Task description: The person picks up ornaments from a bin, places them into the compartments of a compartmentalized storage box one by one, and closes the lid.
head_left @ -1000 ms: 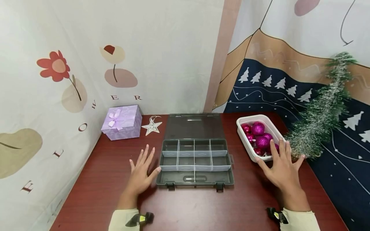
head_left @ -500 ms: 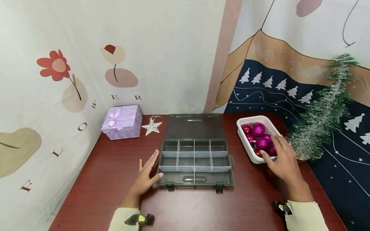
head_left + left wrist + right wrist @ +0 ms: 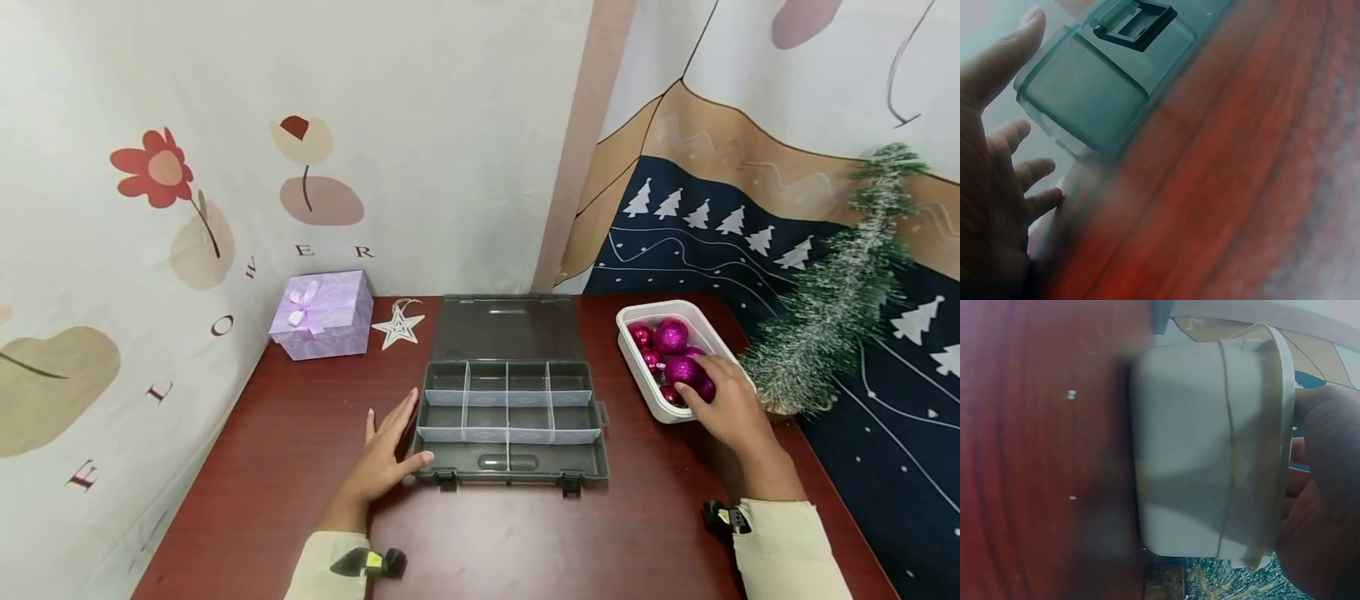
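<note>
Baubles [image 3: 672,337] in red and purple sit in a white tub [image 3: 637,379] right of an open divided case [image 3: 558,458], a person's right hand [image 3: 731,414] over them with thumb and fingers parted, whether gripping any impossible to tell. Fingers straight and holding nothing, the left hand [image 3: 381,460] rests at the case's left side. Left of the case lie a white star [image 3: 399,326] and lilac gift box [image 3: 322,325].
</note>
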### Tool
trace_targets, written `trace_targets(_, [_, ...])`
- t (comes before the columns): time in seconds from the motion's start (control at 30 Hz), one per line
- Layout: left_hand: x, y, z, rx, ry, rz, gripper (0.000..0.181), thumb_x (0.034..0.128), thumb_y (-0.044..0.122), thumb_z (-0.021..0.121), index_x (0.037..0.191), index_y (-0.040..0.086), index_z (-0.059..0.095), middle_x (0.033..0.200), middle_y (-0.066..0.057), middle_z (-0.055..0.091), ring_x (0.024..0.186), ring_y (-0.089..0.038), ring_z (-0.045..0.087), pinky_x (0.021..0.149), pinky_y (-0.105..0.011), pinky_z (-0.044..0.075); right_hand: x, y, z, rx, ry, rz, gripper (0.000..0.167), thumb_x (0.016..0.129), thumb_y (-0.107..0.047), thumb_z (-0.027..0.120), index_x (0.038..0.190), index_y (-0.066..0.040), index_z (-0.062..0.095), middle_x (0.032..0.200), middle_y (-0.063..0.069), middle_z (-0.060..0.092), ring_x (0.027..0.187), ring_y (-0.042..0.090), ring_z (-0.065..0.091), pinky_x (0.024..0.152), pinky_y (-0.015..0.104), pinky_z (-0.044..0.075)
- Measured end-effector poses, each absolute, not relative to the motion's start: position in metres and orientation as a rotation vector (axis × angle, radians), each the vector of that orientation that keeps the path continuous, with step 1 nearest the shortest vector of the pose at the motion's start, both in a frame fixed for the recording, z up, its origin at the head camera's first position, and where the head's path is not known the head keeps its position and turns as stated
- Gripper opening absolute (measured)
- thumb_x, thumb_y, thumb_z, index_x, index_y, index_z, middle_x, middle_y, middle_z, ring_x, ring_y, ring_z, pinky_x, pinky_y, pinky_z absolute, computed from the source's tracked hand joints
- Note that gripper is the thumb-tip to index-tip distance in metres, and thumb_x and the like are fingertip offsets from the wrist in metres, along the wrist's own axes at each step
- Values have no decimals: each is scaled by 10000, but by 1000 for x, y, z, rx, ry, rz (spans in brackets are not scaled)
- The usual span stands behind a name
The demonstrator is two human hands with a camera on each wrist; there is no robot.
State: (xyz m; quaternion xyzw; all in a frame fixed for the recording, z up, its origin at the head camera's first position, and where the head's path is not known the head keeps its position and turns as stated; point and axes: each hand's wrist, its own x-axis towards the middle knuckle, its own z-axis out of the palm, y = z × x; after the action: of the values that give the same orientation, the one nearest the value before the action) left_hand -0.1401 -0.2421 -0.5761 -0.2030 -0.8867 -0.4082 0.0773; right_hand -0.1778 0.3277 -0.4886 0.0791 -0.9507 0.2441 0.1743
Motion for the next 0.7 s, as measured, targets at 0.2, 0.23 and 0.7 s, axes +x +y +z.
trace_targets(0.2, [-136,-241,-565,-620,-2664,-1255,1076,903,481,831,1727,57,285,1768,-195,375,1584,-532,388,1217,-880,-82,-185,327,-484,231,-2739,685,593,921,-160,861,1402,95,628,1414,398,607,1321,579,529,1099,789,451])
trace_targets(0.23, [-136,-241,-564,-623,-2675,-1253,1090,900,496,830,1728,52,278,1766,-203,372,1587,-528,387,1219,-878,-80,-186,327,-483,233,-2743,682,593,916,-156,864,1398,99,631,1409,400,610,1318,583,531,1103,784,448])
trace_targets(0.7, [-133,-242,-556,-668,-2788,-1141,1131,902,655,775,1740,88,268,1781,-203,343,1633,-477,345,1240,-871,-60,-189,325,-480,141,-2775,664,505,913,-79,824,1349,107,651,1367,424,626,1299,593,536,1093,799,451])
